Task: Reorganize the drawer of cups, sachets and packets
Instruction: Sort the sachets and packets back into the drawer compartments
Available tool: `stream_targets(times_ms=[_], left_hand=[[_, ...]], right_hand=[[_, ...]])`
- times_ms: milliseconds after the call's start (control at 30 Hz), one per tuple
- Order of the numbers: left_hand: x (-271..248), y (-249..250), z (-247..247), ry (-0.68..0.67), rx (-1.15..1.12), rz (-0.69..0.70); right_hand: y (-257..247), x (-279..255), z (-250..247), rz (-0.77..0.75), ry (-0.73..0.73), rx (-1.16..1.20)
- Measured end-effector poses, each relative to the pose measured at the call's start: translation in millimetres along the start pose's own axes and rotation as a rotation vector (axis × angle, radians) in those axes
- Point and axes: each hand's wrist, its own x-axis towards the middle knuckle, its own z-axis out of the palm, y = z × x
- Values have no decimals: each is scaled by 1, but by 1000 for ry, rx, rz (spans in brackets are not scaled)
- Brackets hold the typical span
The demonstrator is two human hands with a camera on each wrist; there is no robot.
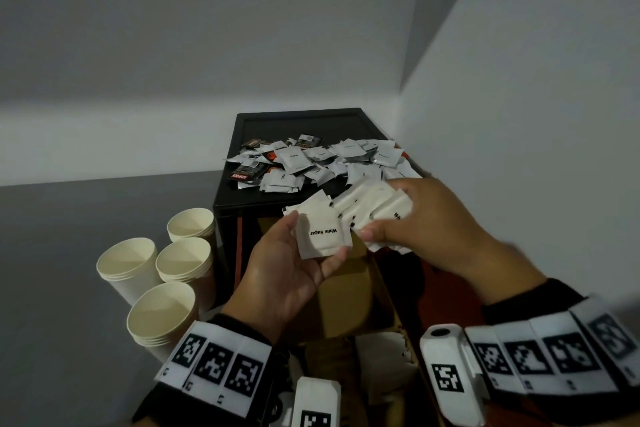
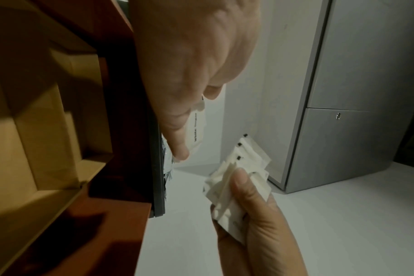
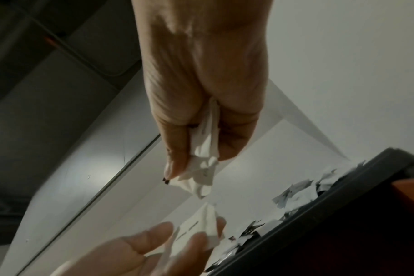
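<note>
My left hand (image 1: 313, 243) lies palm up and pinches one white sugar sachet (image 1: 323, 230) between thumb and fingers. Just to its right, my right hand (image 1: 386, 210) grips a fanned bundle of white sugar sachets (image 1: 367, 201). Both hands hover over the open drawer (image 1: 346, 298), whose brown cardboard compartments (image 2: 35, 130) show below. The left wrist view shows the single sachet (image 2: 197, 127) and the bundle (image 2: 246, 164). The right wrist view shows the bundle (image 3: 201, 168) above the single sachet (image 3: 196, 229). Behind the hands, a black tray (image 1: 228, 198) carries a loose pile of mixed sachets and packets (image 1: 311, 159).
Several stacks of cream paper cups (image 1: 187, 263) stand on the grey surface left of the drawer unit. White walls close in behind and on the right. A grey cabinet (image 2: 355, 93) shows in the left wrist view.
</note>
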Motion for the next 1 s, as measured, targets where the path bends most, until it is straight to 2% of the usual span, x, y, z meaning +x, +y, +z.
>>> stream_targets(times_ms=[133, 233, 400, 467, 600, 667, 733, 800, 867, 1000], left_hand=[[-4, 2, 4, 12, 19, -4], [-3, 4, 4, 42, 29, 14], [-4, 2, 7, 76, 68, 25], [-5, -1, 12, 49, 83, 33], [-4, 1, 15, -15, 67, 25], [-3, 5, 13, -14, 18, -3], [-3, 7, 10, -19, 3, -24], [-4, 8, 8, -24, 14, -43], [-4, 9, 7, -4, 15, -57], [-4, 8, 6, 73, 35, -50]], right_hand=[[3, -1, 8, 3, -48, -38], [1, -4, 13, -75, -83, -180], [-7, -1, 17, -327, 156, -586], [-11, -1, 24, -327, 95, -663], [-8, -2, 39, -201, -184, -586], [-8, -1, 41, -154, -277, -497], [-6, -1, 41, -155, -358, -549], [-4, -1, 43, -210, -351, -642], [-2, -1, 41, -257, -306, -630], [-2, 1, 32, -175, -307, -371]])
